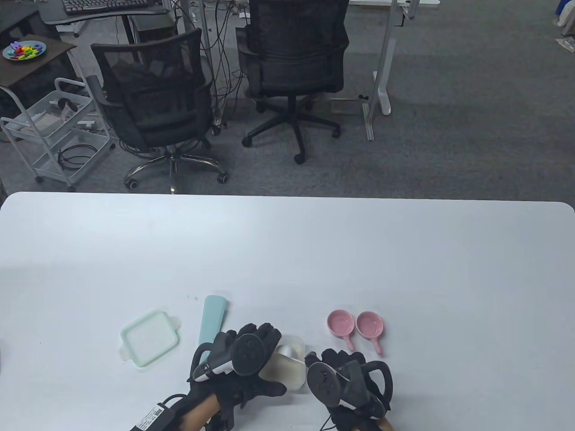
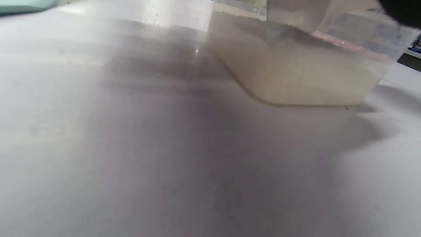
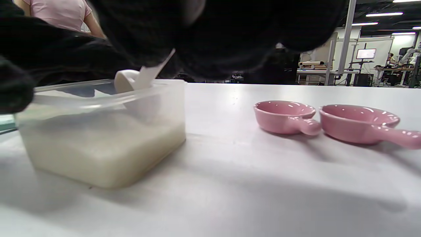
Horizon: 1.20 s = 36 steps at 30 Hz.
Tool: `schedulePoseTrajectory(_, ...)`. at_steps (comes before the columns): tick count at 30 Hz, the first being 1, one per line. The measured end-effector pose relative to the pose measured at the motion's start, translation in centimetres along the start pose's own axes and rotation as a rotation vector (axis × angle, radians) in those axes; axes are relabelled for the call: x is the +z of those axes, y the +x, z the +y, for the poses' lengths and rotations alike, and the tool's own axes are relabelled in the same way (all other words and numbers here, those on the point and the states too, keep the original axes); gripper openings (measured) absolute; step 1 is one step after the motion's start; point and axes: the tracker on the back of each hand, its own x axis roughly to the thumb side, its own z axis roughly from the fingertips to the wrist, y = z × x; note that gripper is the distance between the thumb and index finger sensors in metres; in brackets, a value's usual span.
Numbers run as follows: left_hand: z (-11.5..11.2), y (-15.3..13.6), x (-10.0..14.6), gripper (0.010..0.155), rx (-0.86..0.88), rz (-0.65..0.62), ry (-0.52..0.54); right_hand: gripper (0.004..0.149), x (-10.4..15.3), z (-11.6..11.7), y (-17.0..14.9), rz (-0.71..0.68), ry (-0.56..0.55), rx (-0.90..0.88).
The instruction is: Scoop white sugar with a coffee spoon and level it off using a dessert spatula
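A clear plastic container half full of white sugar sits near the table's front edge; it also shows in the left wrist view. My left hand holds the container's left side. My right hand pinches the handle of a white coffee spoon, and the spoon's bowl sits at rim height inside the container. I cannot see whether there is sugar in the spoon. The mint dessert spatula lies on the table, partly under my left hand.
A mint-rimmed lid lies left of the spatula. Two small pink handled dishes stand side by side right of the container, also in the right wrist view. Office chairs stand beyond the table's far edge.
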Motion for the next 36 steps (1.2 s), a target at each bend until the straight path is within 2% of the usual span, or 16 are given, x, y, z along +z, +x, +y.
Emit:
schedulePoseTrajectory(6, 0.0, 0.0, 0.0, 0.109, 0.005, 0.001, -0.003, 0.043, -0.4, 0.7, -1.0, 0.018, 0.115, -0.216)
schedulePoseTrajectory(13, -0.2, -0.1, 0.0, 0.110, 0.028, -0.001, -0.007, 0.044, -0.8, 1.0, -4.6, 0.181, 0.261, -0.598)
schedulePoseTrajectory(18, -0.2, -0.1, 0.0, 0.110, 0.038, -0.002, -0.010, 0.045, -0.7, 1.3, -7.1, 0.237, 0.327, -0.810)
schedulePoseTrajectory(21, -0.2, -0.2, 0.0, 0.109, 0.041, -0.004, -0.009, 0.045, -0.6, 1.2, -7.8, 0.247, 0.327, -0.867)
schedulePoseTrajectory(32, -0.3, -0.3, 0.0, 0.109, 0.045, -0.005, -0.006, 0.045, -0.6, 1.0, -7.7, 0.229, 0.320, -0.873)
schedulePoseTrajectory(36, 0.9, -0.6, 0.7, 0.109, 0.095, -0.005, -0.012, 0.045, -0.6, 0.9, -7.8, 0.225, 0.315, -0.885)
